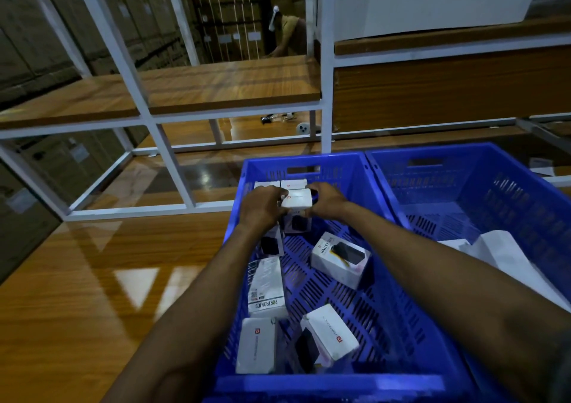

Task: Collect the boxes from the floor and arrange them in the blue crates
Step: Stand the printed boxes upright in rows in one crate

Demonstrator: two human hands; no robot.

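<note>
white box [296, 199] between both hands | left hand [261, 209], right hand [328, 198] grasping it | over blue crate [364, 168]

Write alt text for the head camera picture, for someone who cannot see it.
Two bare hands, left hand and right hand, hold a small white box at the far end of a blue crate. More white boxes lie loose on the crate's floor, and a second blue crate stands beside it on the right.
</note>
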